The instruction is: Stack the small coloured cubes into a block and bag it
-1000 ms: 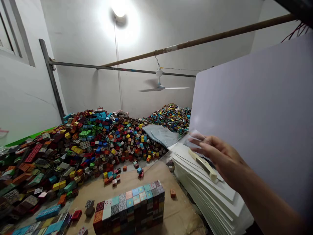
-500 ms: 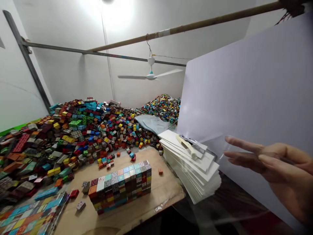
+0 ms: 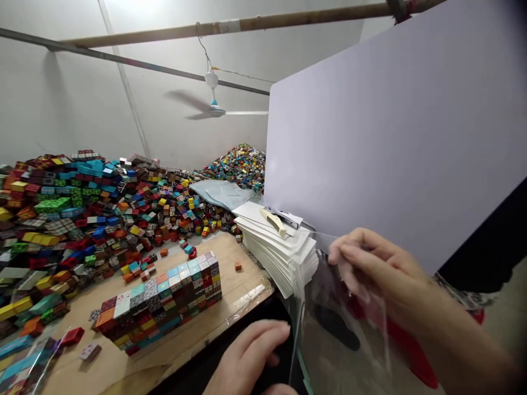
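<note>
My right hand (image 3: 379, 263) pinches the top of a clear plastic bag (image 3: 346, 329), which hangs down in front of the white board. Low in the middle, my left hand (image 3: 251, 356) is open, fingers extended together and the thumb apart, just left of the bag's edge. A block of colourful small boxes (image 3: 164, 302), stacked in rows, stands on the wooden board (image 3: 230, 247) to the left. Beside it is a stack of white cards (image 3: 275, 263) with a cream-handled cutter (image 3: 272, 221) on top.
A large white board (image 3: 387, 131) rises on the right. Heaps of colourful small boxes (image 3: 135, 208) fill the back and left. Loose pieces, such as an orange one (image 3: 237, 265), lie on the wooden board. A fan (image 3: 214, 109) hangs from a pole.
My view has swung to the right. The right hand, with fingers spread before, has closed on the clear bag and pulled it up. My left hand has come into view at the bottom.
</note>
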The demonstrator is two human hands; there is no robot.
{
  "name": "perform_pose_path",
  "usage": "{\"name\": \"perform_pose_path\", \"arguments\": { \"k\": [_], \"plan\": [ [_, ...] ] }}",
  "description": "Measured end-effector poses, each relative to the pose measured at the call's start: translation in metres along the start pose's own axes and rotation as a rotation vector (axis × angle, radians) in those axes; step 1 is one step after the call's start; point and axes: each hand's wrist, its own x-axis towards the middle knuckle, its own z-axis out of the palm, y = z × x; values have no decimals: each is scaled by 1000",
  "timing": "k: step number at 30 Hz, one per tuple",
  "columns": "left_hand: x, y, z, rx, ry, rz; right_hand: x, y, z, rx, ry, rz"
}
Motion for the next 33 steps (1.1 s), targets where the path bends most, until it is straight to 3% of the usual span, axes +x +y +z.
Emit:
{"name": "perform_pose_path", "arguments": {
  "k": [5,13,16,18,21,25,28,33],
  "plan": [
    [16,2,21,-167,-19,20,11,20,38,44,-149,44],
    [-1,3,15,-342,74,-116,28,47,90,44,-199,20],
    [-3,3,14,-361,161,-238,30,54,106,89,-243,15],
    [-6,1,11,-413,283,-354,31,57,114,126,-322,12],
    [-14,-4,2,-501,500,-485,33,62,113,155,-334,-22],
    [-23,-3,-13,-502,658,-541,32,89,89,9,-118,-57],
    [-24,1,-23,-492,679,-556,24,113,68,-179,-48,79],
    [-25,9,-38,-487,602,-518,8,136,64,-160,-143,254]
  ]
}}
